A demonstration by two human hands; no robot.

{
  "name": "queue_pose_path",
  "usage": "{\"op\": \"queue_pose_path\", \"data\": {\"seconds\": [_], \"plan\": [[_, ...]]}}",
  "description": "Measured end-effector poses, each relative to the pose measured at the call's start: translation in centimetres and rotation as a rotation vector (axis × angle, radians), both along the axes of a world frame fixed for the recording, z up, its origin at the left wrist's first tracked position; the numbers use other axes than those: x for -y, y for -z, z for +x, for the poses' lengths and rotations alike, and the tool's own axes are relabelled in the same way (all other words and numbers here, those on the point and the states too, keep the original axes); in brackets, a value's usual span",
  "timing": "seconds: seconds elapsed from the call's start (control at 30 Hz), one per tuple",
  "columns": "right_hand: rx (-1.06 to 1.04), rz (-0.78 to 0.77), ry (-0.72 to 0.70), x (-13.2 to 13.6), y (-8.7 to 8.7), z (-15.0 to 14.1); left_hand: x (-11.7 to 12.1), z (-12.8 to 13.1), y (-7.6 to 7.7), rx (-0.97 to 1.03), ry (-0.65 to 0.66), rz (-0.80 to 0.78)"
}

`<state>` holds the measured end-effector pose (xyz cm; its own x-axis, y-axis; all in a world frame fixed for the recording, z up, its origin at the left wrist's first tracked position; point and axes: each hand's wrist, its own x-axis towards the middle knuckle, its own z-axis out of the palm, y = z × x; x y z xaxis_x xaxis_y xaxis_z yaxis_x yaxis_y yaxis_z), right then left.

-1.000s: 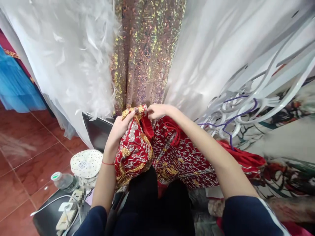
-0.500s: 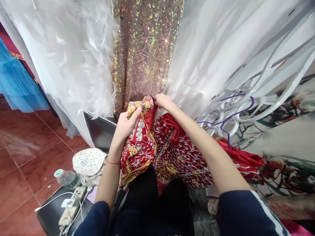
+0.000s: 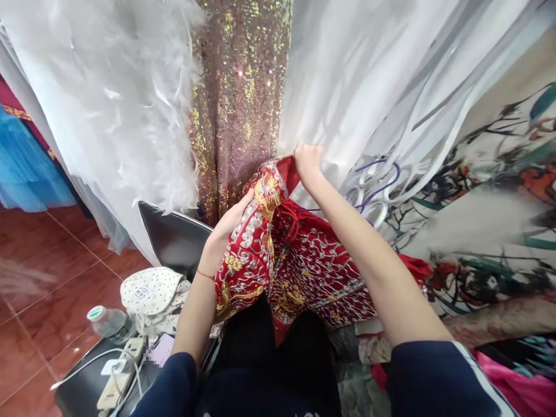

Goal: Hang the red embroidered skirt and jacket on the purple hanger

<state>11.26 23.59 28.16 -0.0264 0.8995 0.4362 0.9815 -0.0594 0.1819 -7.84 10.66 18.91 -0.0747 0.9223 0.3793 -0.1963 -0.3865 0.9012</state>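
A red garment [image 3: 319,255] with silver and gold embroidery lies across my lap, partly gathered upward. My left hand [image 3: 228,226] grips its raised left part, with the thumb along the front and the other fingers hidden behind the cloth. Closed in a fist, my right hand [image 3: 309,162] pulls on the top edge, where the plain red lining shows. A red cord bow [image 3: 290,219] sits on the garment between my forearms.
Ahead hang a white feathered dress [image 3: 125,104] and a sequined cloth [image 3: 247,116]. A black seat at left holds a polka-dot hat [image 3: 152,289], a plastic bottle [image 3: 108,324], power strips [image 3: 117,382] and a phone [image 3: 160,350]. White scrollwork [image 3: 402,179] stands at right.
My right hand has moved up and to the right, drawing the garment's top edge with it. The left thumb now lies lower and flatter against the cloth. The view has shifted slightly right.
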Motion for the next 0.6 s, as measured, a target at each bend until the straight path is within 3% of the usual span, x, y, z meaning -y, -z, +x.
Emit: {"op": "queue_pose_path", "data": {"seconds": [0.07, 0.13, 0.23, 0.3, 0.4, 0.47, 0.53, 0.6], "plan": [[0.014, 0.05, 0.016, 1.0, -1.4, 0.8, 0.1, 0.0, -1.0, -0.145, 0.122, -0.062], [0.03, 0.044, 0.018, 2.0, -2.4, 1.7, -0.1, -0.4, -1.4, -0.424, 0.207, -0.121], [0.051, -0.121, 0.002, 3.7, -2.3, 3.0, -0.8, -1.1, -0.4, -0.835, 0.309, -0.102], [0.066, -0.305, -0.033, 5.0, -1.5, 3.4, -1.6, -1.1, 1.0, -0.97, 0.353, -0.063], [0.089, -0.536, -0.108, 7.6, -0.1, 3.2, -3.2, -0.2, 3.0, -0.904, 0.176, 0.038], [0.09, -0.628, -0.147, 9.3, 0.5, 2.8, -4.2, 0.9, 3.2, -0.807, 0.044, 0.129], [0.075, -0.674, -0.164, 10.8, 0.7, 2.7, -4.8, 2.3, 2.2, -0.774, 0.017, 0.251], [0.052, -0.668, -0.151, 11.7, 0.5, 2.8, -4.9, 3.8, 0.4, -0.829, 0.093, 0.37]]}}
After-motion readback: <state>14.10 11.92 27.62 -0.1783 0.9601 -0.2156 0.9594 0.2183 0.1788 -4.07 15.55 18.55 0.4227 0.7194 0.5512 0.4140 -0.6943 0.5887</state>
